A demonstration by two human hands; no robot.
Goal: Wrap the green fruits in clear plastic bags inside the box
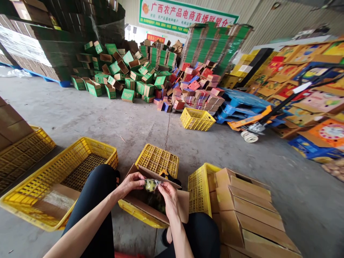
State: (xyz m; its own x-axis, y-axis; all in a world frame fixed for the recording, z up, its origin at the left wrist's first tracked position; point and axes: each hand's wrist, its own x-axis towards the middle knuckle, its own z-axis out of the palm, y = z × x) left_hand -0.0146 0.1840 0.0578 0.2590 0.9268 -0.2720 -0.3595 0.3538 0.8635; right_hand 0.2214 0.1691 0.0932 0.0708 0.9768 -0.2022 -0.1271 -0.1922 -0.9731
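Observation:
Both my hands hold one small round yellow-green fruit [150,185] in a clear wrapper. My left hand [131,182] grips its left side and my right hand [167,193] pinches the wrapper at its right. The fruit hangs just above an open cardboard box [179,204], which rests on a yellow plastic crate [158,159] between my knees. More dark green fruit [158,204] lies inside the box.
A large yellow crate [80,152] with cardboard in it stands on the left. Stacked flat cartons [249,211] on another yellow crate [200,186] sit on the right. Across the concrete floor are piles of green boxes [126,71] and red boxes [196,89], a yellow crate [197,119] and a pallet jack [252,125].

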